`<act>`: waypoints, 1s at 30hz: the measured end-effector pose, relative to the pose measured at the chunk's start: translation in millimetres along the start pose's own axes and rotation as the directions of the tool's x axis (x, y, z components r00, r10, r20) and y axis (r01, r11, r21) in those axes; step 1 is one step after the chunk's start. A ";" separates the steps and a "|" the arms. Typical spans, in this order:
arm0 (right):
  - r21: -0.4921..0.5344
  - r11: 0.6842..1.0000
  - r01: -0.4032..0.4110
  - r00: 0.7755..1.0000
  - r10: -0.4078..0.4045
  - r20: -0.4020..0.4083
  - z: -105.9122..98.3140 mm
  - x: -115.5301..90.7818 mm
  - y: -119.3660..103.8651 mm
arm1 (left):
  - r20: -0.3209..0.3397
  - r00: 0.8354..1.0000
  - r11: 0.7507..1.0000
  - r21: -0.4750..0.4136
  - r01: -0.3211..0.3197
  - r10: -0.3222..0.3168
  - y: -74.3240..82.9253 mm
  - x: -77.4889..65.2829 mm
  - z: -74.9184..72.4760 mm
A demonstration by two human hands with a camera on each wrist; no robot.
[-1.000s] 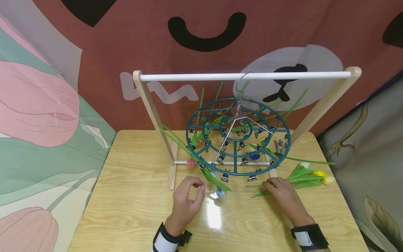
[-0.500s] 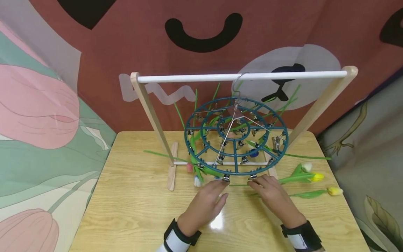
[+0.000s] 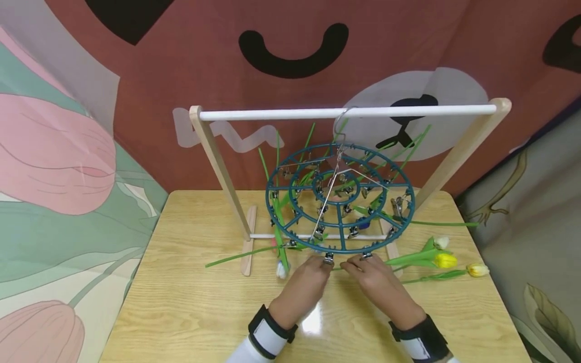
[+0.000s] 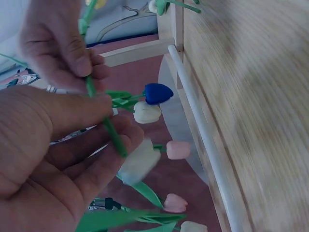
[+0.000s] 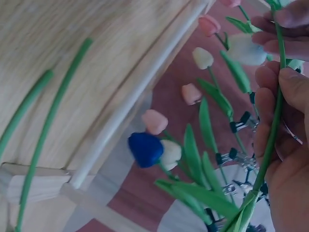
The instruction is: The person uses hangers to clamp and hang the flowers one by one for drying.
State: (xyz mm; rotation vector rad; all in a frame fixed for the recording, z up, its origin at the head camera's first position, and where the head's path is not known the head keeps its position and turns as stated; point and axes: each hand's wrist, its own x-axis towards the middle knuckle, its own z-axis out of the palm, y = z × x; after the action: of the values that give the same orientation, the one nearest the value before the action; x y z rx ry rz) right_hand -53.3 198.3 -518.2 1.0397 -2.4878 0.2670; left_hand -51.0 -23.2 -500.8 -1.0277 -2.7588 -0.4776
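Below the front rim of a round teal clip hanger (image 3: 342, 250), both hands are on one yellow tulip (image 3: 446, 260) with a green stem (image 4: 115, 137). My left hand (image 3: 306, 285) pinches the stem near its cut end between thumb and fingers. Just to the right, my right hand (image 3: 379, 285) grips the same stem farther toward the bloom, which points right. A metal clip (image 3: 329, 258) hangs at the left fingertips, and another clip (image 3: 366, 256) overlaps the right fingers. Tulips hang bloom-down from other clips, among them a blue tulip (image 5: 146, 150) and a white tulip (image 3: 282, 269).
The hanger hooks over the white bar (image 3: 272, 114) of a wooden stand (image 3: 218, 174) on the table (image 3: 181, 302). At the right lie another yellow tulip (image 3: 477, 270) and a white tulip bloom (image 3: 441, 243). A patterned cloth (image 3: 204, 60) hangs behind.
My left hand has moved right and up to the stem, from beside the hanging tulips. My right hand has lifted the yellow tulip leftward, and the hands have come together. The hanging tulips have swung.
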 end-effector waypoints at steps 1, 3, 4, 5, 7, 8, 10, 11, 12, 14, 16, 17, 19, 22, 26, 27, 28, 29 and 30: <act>0.000 1.000 0.006 1.000 -0.006 -0.002 -0.6 1.8 -0.8 | -0.001 1.000 1.000 0.014 -0.001 0.001 -0.3 0.4 0.1; 0.000 1.000 0.017 1.000 -0.017 -0.011 -1.1 5.0 -2.1 | -0.009 1.000 0.999 0.047 0.002 -0.001 -1.3 0.7 0.2; 0.002 1.000 0.021 1.000 -0.021 -0.015 -1.3 6.3 -2.4 | -0.015 1.000 0.998 0.056 0.003 -0.002 -1.6 0.6 -0.2; 0.003 1.000 0.024 1.000 -0.024 -0.017 -1.3 7.2 -2.6 | -0.024 1.000 0.998 0.060 0.003 -0.001 -2.0 0.2 -0.7; 0.011 1.000 0.027 0.999 -0.027 -0.021 -1.5 7.7 -2.0 | -0.048 0.999 0.998 0.070 0.000 0.004 -3.0 -1.2 -2.6; 0.016 1.000 0.025 1.000 -0.025 -0.019 -1.7 7.2 -1.0 | -0.060 0.998 0.997 0.074 -0.004 0.008 -3.6 -2.3 -4.2; 0.026 1.000 0.011 1.000 -0.010 -0.013 -3.2 5.1 2.2 | -0.086 0.996 0.997 0.070 -0.011 0.017 -5.3 -4.6 -7.2; 0.035 0.999 -0.002 1.000 0.002 -0.011 -4.3 3.6 4.3 | -0.099 0.995 0.998 0.068 -0.012 0.019 -6.4 -6.1 -8.9; 0.042 0.999 -0.015 1.000 0.015 -0.010 -5.4 1.7 6.7 | -0.110 0.994 0.998 0.062 -0.011 0.018 -7.6 -7.9 -10.4; 0.046 0.998 -0.041 0.999 0.041 -0.015 -8.0 -2.7 12.1 | -0.129 0.992 0.999 0.047 -0.008 0.014 -10.7 -11.7 -13.3; 0.050 0.997 -0.065 0.997 0.066 -0.028 -10.8 -7.4 17.4 | -0.142 0.990 1.000 0.026 0.002 0.002 -13.8 -15.9 -16.3; 0.057 0.996 -0.071 0.997 0.073 -0.034 -12.2 -9.5 19.9 | -0.145 0.989 1.000 0.018 0.005 -0.003 -15.2 -18.0 -17.9; 0.063 0.995 -0.080 0.995 0.083 -0.049 -14.1 -13.4 24.9 | -0.154 0.988 1.000 0.000 0.010 -0.010 -18.0 -21.3 -20.5; 0.080 0.993 -0.084 0.994 0.089 -0.068 -15.9 -18.1 31.6 | -0.167 0.986 0.999 -0.031 0.014 -0.019 -21.3 -24.7 -24.6; 0.096 0.991 -0.096 0.992 0.103 -0.067 -18.8 -24.5 40.5 | -0.179 0.983 0.998 -0.061 0.020 -0.031 -24.3 -27.9 -30.2; 0.096 0.990 -0.104 0.992 0.110 -0.060 -19.8 -26.6 42.8 | -0.183 0.982 0.998 -0.065 0.023 -0.035 -25.1 -28.9 -31.8; 0.099 0.988 -0.117 0.991 0.122 -0.047 -20.9 -28.5 44.9 | -0.187 0.982 0.997 -0.067 0.026 -0.038 -26.0 -30.1 -33.4; 0.100 0.986 -0.132 0.990 0.136 -0.028 -22.3 -30.4 46.6 | -0.196 0.980 0.997 -0.069 0.028 -0.041 -27.0 -31.3 -35.2; 0.104 0.983 -0.152 0.988 0.153 -0.002 -23.5 -32.0 48.1 | -0.207 0.977 0.997 -0.068 0.029 -0.043 -28.0 -32.4 -36.9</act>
State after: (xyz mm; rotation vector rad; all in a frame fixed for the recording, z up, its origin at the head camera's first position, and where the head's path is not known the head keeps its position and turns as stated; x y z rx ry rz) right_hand -60.2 260.0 -512.5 0.8845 -2.5718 0.4515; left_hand -43.8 -75.8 -481.2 -0.8862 -2.5952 -0.6442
